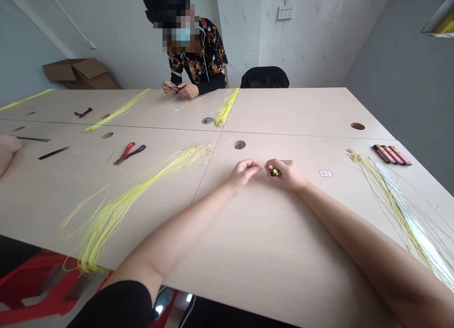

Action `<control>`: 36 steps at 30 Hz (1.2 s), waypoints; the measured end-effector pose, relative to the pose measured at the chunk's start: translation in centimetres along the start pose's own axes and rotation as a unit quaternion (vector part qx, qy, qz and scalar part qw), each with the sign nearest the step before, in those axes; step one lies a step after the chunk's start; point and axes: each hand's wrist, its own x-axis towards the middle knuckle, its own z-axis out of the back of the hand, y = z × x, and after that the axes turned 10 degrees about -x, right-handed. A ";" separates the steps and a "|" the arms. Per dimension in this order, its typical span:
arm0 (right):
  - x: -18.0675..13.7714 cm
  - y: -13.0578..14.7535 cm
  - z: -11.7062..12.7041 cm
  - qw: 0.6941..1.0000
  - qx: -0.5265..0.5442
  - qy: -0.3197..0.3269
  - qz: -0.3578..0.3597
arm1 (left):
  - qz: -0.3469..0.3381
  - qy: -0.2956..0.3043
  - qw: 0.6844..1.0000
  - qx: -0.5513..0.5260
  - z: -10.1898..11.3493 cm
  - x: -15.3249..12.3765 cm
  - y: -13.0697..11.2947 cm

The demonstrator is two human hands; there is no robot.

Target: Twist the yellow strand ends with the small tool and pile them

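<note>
Above the table (pixel 227 243), my left hand (pixel 243 176) pinches a thin yellow strand between thumb and fingertips. My right hand (pixel 289 176) is closed around a small black-and-yellow object (pixel 275 172), whose kind I cannot make out. Its fingertips also meet the strand, close to those of my left hand. To the left lies a bundle of thin yellow strands (pixel 142 188) with small curled ends. A second yellow bundle (pixel 386 191) lies at the right, beside and partly over a long pale strip (pixel 407 212).
Red-and-black pliers (pixel 128 154) and a dark slim tool (pixel 54 152) lie left. Several red-and-black cylinders (pixel 392 155) sit right, past a small label (pixel 325 173). Opposite, a co-worker (pixel 196 58) handles a tool near another yellow bundle (pixel 227 108). A cable hole (pixel 240 145) lies ahead.
</note>
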 end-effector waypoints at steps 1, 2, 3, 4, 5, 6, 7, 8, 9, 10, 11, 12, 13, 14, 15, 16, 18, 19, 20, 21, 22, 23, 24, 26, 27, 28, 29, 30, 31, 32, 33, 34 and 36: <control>0.0 0.0 0.0 1.000 0.002 -0.002 0.000 | -0.002 -0.002 1.000 0.001 0.0 0.0 0.0; 0.0 -0.1 0.0 1.000 0.003 -0.003 -0.002 | -0.004 -0.004 1.000 0.001 0.0 0.0 0.1; -0.1 -0.1 -0.1 1.000 0.003 -0.005 -0.004 | -0.005 -0.006 1.000 0.001 0.0 0.0 0.1; -0.1 -0.2 -0.1 1.000 0.002 -0.007 -0.007 | -0.004 -0.008 1.000 0.002 0.0 0.1 0.2; -0.1 -0.2 -0.2 1.000 0.000 -0.009 -0.012 | -0.002 -0.010 1.000 0.001 0.1 0.1 0.2; -0.2 -0.2 -0.2 1.000 -0.001 -0.009 -0.017 | 0.000 -0.012 1.000 0.000 0.1 0.1 0.2; -0.1 -0.2 -0.3 1.000 -0.002 -0.008 -0.025 | 0.002 -0.014 1.000 -0.002 0.1 0.1 0.3; -0.1 -0.2 -0.3 0.999 -0.002 -0.007 -0.034 | 0.005 -0.015 1.000 -0.006 0.1 0.1 0.3; -0.1 -0.1 -0.3 0.999 -0.001 -0.007 -0.044 | 0.006 -0.014 1.000 -0.011 0.1 0.2 0.2; 0.0 -0.1 -0.3 0.998 0.002 -0.009 -0.055 | 0.007 -0.013 1.000 -0.017 0.1 0.2 0.2; 0.1 0.0 -0.2 0.998 0.007 -0.013 -0.066 | 0.008 -0.010 1.000 -0.024 0.1 0.2 0.1; 0.2 0.0 -0.1 0.997 0.013 -0.018 -0.076 | 0.008 -0.006 1.000 -0.030 0.1 0.2 0.1; 0.3 0.1 0.0 0.996 0.020 -0.023 -0.086 | 0.007 -0.001 0.999 -0.036 0.1 0.2 0.0; 0.4 0.1 0.1 0.995 0.028 -0.027 -0.094 | 0.006 0.002 0.999 -0.041 0.1 0.2 0.0; 0.5 0.2 0.2 0.993 0.037 -0.030 -0.104 | 0.005 0.006 0.999 -0.046 0.1 0.2 -0.1; 0.5 0.2 0.3 0.992 0.046 -0.031 -0.114 | 0.005 0.009 0.999 -0.050 0.1 0.1 -0.2; 0.6 0.3 0.4 0.988 0.066 -0.032 -0.135 | 0.003 0.017 0.999 -0.048 -0.1 0.0 -0.3; 0.7 0.4 0.5 0.986 0.077 -0.032 -0.143 | 0.003 0.024 0.999 -0.044 -0.2 -0.1 -0.3; 0.7 0.5 0.6 0.985 0.088 -0.029 -0.148 | 0.003 0.034 0.999 -0.040 -0.3 -0.1 -0.4; 0.7 0.6 0.7 0.983 0.100 -0.024 -0.153 | 0.004 0.043 0.998 -0.037 -0.4 -0.2 -0.4; 0.8 0.6 0.7 0.981 0.112 -0.017 -0.158 | 0.007 0.052 0.998 -0.036 -0.5 -0.3 -0.3; 0.8 0.7 0.8 0.978 0.124 -0.008 -0.165 | 0.009 0.058 0.998 -0.038 -0.5 -0.3 -0.2; 0.8 0.7 0.8 0.976 0.136 0.000 -0.172 | 0.009 0.059 0.997 -0.041 -0.6 -0.3 -0.2; 0.8 0.6 0.8 0.970 0.156 0.012 -0.185 | 0.004 0.054 0.998 -0.043 -0.6 -0.2 0.1; 0.8 0.6 0.8 0.968 0.165 0.014 -0.189 | -0.003 0.048 0.998 -0.041 -0.6 -0.1 0.1; 0.8 0.5 0.8 0.966 0.171 0.016 -0.191 | -0.011 0.042 0.998 -0.038 -0.6 -0.1 0.2; 0.8 0.5 0.8 0.965 0.175 0.017 -0.193 | -0.018 0.039 0.998 -0.034 -0.6 -0.1 0.2; 0.8 0.5 0.8 0.965 0.177 0.020 -0.194 | -0.021 0.040 0.998 -0.033 -0.5 0.0 0.2; 0.8 0.5 0.8 0.964 0.179 0.024 -0.195 | -0.021 0.043 0.998 -0.033 -0.5 0.0 0.1; 0.8 0.5 0.8 0.963 0.181 0.029 -0.196 | -0.016 0.049 0.998 -0.035 -0.5 -0.1 0.1; 0.9 0.5 0.8 0.962 0.183 0.034 -0.198 | -0.008 0.056 0.998 -0.035 -0.4 -0.1 0.0; 0.9 0.6 0.9 0.962 0.185 0.039 -0.199 | 0.001 0.062 0.998 -0.033 -0.4 -0.1 -0.1; 1.0 0.6 0.9 0.959 0.191 0.045 -0.204 | 0.010 0.069 0.997 -0.025 -0.4 -0.1 -0.3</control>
